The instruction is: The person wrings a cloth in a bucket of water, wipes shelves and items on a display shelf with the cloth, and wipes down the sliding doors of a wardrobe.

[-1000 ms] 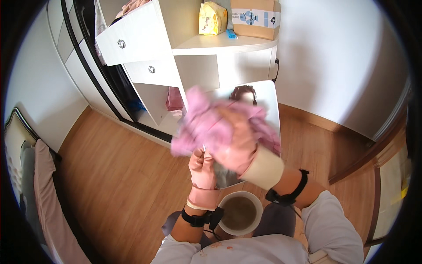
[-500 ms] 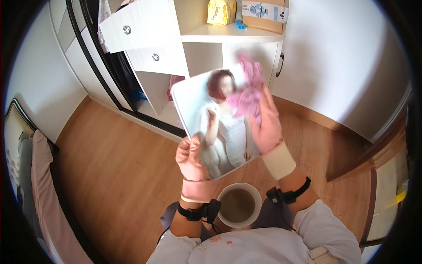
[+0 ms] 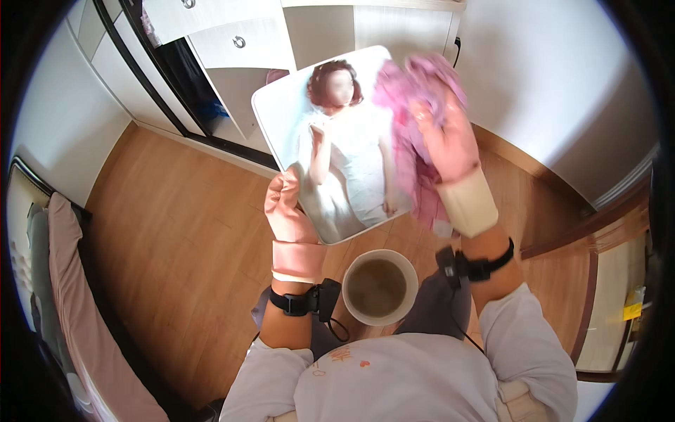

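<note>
In a pink rubber glove, my left hand point(image 3: 287, 211) grips the lower left edge of a framed photo point(image 3: 351, 169), thumb on its face. The photo is a pale, round-cornered panel that pictures a person in a white dress, and it is tilted in the air before me. My right hand point(image 3: 453, 141), gloved too, clutches a crumpled pink cloth point(image 3: 418, 133) at the panel's right edge. Part of the cloth hangs down beside that edge. Below the panel, between my knees, stands a white bucket point(image 3: 349, 264) of murky brownish water.
Ahead is a white cabinet point(image 3: 239, 53) with drawers pulled out, next to a black-framed sliding door point(image 3: 155, 70). A bed point(image 3: 67, 281) with a pink cover lies at the left. Wooden flooring point(image 3: 190, 232) surrounds me, and a brown-edged door frame point(image 3: 583, 232) is at the right.
The cloth in my right hand has moved from the panel's face out to its right edge. In the picture, the panel and both hands sit higher, and the view has tipped downward.
</note>
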